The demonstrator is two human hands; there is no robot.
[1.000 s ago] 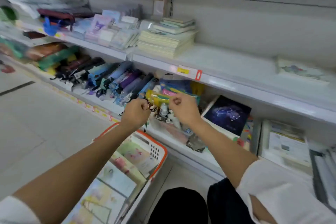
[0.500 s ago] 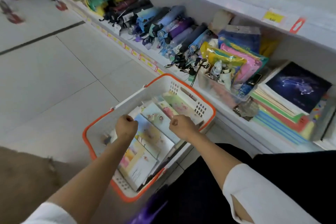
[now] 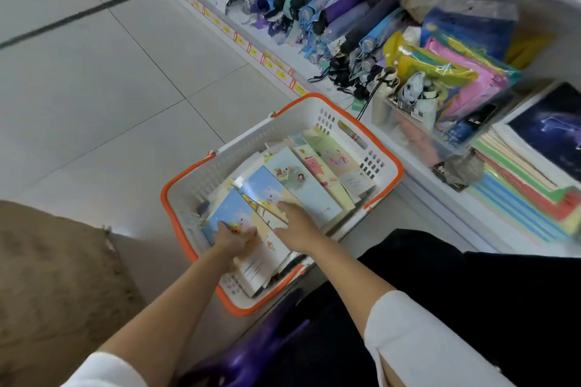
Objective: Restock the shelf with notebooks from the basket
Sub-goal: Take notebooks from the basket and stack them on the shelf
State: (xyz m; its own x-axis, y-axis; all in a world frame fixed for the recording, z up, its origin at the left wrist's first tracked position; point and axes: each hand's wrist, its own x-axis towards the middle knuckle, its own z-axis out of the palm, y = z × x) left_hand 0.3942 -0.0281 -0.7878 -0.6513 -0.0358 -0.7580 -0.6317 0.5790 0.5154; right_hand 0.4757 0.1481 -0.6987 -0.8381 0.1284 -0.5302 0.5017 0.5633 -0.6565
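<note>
Notebooks (image 3: 301, 185) lie fanned in our basket (image 3: 201, 179) on the floor beside the shelf (image 3: 440, 210). Our left hand (image 3: 234, 237) and right hand (image 3: 295, 226) rest flat on the covers, fingers straight, gripping nothing.

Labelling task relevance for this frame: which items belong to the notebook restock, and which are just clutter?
Job:
basket; notebooks in it; left hand and right hand on their covers; shelf's notebook stack.

Lying about:
folded umbrellas; clear bin of coloured pouches; yellow price tags.
</note>
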